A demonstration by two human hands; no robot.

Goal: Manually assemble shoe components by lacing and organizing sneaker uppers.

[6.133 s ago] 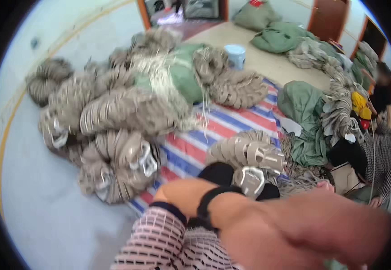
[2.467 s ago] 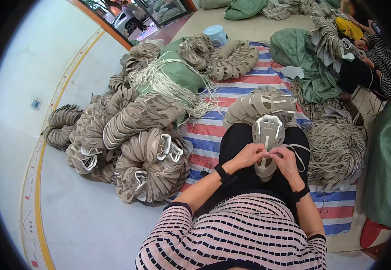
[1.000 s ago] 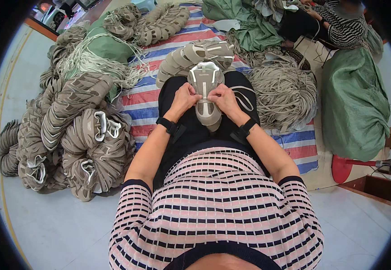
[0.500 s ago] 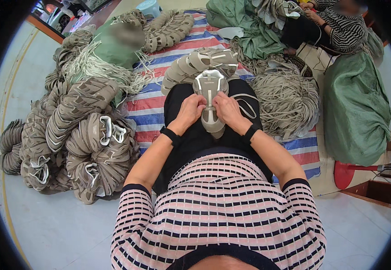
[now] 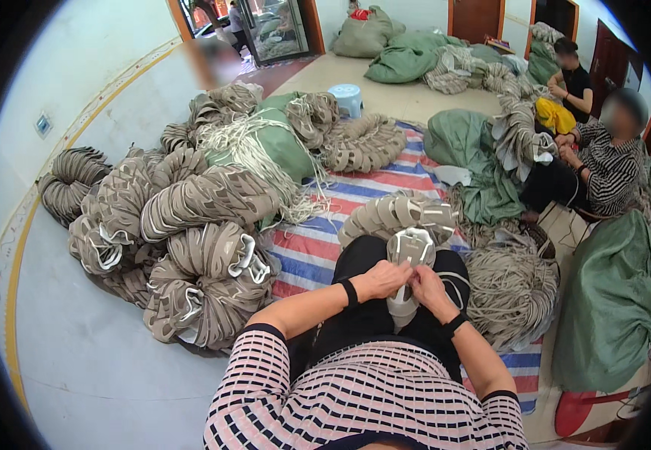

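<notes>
A beige and grey shoe upper (image 5: 414,243) with a white-edged collar lies over my lap, its narrower end toward my body. My left hand (image 5: 387,279) is closed on its left side, fingertips at the middle of the upper. From the right, my right hand (image 5: 429,289) pinches at the same middle part; what lies between its fingertips is too small to make out. A pale shoelace (image 5: 457,287) loops over my right thigh beside that hand. Just beyond my knees rests a curved row of nested shoe uppers (image 5: 385,216).
Bundles of nested uppers (image 5: 209,202) are heaped at left, with loose white laces (image 5: 239,142). A coil of beige laces (image 5: 511,296) and a green sack (image 5: 612,304) stand at right. A striped sheet (image 5: 303,259) covers the floor. Two people sit at far right; a blue stool (image 5: 346,99) stands behind.
The view has tilted up and turned left, showing more of the room. My hands have drawn closer together over the middle of the shoe upper.
</notes>
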